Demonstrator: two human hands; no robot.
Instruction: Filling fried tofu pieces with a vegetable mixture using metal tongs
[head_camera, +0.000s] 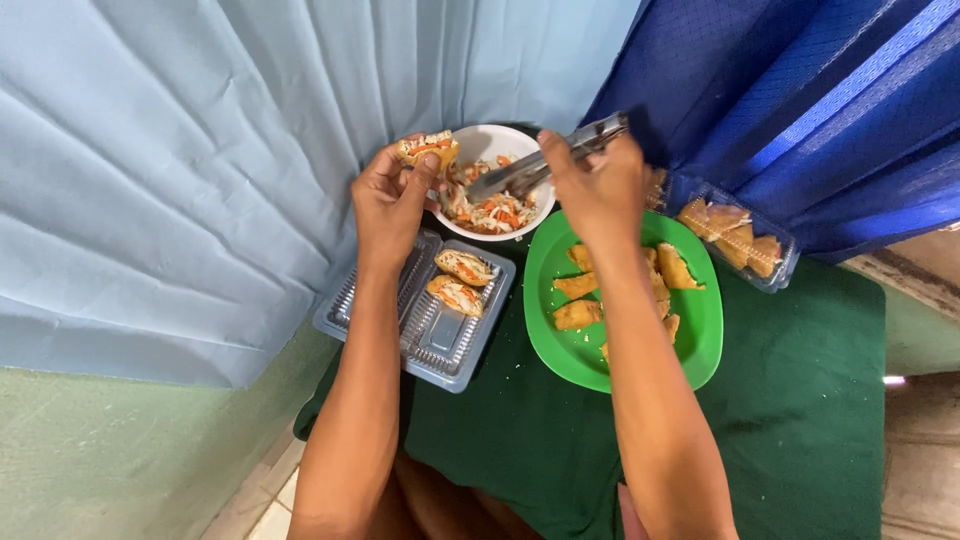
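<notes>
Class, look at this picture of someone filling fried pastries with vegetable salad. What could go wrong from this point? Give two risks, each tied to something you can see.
1. The stuffed pastry in the left hand is heaped, so filling might spill onto the green cloth.
2. The clear tray overhangs the table edge; a nudge from the forearm could tip it off.

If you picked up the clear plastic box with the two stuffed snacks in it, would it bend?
Probably. The clear plastic box looks thin and ribbed, so it likely flexes. Its hinged lid lies open, so it may flop. With only two stuffed snacks at one end, it is probably light and could tilt toward them.
</notes>
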